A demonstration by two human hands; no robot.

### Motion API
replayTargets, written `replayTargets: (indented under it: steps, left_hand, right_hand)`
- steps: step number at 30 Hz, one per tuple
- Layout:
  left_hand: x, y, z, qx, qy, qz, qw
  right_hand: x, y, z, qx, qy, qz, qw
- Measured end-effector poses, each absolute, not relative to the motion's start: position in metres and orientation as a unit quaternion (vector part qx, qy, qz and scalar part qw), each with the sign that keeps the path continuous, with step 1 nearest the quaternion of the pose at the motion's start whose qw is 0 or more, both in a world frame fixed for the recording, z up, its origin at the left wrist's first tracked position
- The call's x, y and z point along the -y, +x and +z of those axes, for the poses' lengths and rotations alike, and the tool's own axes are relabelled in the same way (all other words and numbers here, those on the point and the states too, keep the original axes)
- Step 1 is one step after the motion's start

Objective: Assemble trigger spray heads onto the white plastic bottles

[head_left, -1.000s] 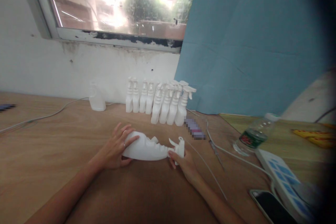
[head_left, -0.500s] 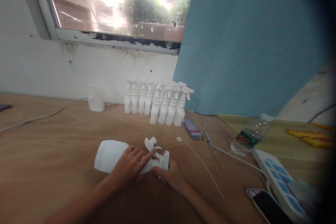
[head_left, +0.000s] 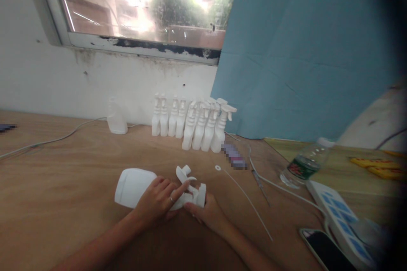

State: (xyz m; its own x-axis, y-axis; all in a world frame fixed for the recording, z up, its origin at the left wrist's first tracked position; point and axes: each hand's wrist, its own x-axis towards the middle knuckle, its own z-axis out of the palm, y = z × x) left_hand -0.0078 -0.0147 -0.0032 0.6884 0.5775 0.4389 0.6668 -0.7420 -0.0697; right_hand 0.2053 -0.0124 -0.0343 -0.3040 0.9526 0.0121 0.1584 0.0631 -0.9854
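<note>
A white spray bottle (head_left: 132, 187) lies on its side on the wooden table (head_left: 63, 186), its base to the left. My left hand (head_left: 159, 202) is laid over the bottle's neck with fingers curled onto it. My right hand (head_left: 208, 214) grips the white trigger sprayer head (head_left: 199, 194) at the bottle's neck. A second loose white trigger head (head_left: 183, 173) lies just behind them. A thin white dip tube (head_left: 246, 201) with a small ring at its far end lies on the table to the right.
A row of several white spray bottles (head_left: 193, 125) stands along the wall, with one headless bottle (head_left: 116, 117) left of it. A water bottle (head_left: 303, 165), power strip (head_left: 341, 218), phone (head_left: 326, 247), tweezers (head_left: 259, 180) and cables lie at the right. A blue sheet (head_left: 302, 51) hangs behind.
A second ago the bottle lay further right with my left hand on its base. The bottle has since moved left and my left hand slid to its neck; little differs from half a second ago.
</note>
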Motion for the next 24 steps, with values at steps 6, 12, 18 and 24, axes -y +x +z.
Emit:
replayTargets:
  steps: [6, 12, 18, 24]
  left_hand:
    - [0.016, -0.007, 0.001, 0.339, -0.913, -0.200, 0.109]
    - [0.013, -0.015, 0.009, 0.317, -0.883, -0.306, 0.163]
    - [-0.011, -0.049, 0.012, 0.381, -0.839, -0.357, 0.156]
    - [-0.035, -0.076, -0.006, 0.401, -0.819, -0.403, 0.078]
  right_hand:
    - [0.013, 0.206, -0.033, 0.622, -0.443, 0.516, 0.388]
    - [0.013, 0.208, -0.022, 0.613, -0.465, 0.464, 0.439]
    - [0.005, 0.223, -0.006, 0.552, -0.470, 0.390, 0.569]
    - [-0.003, 0.227, -0.006, 0.556, -0.415, 0.421, 0.585]
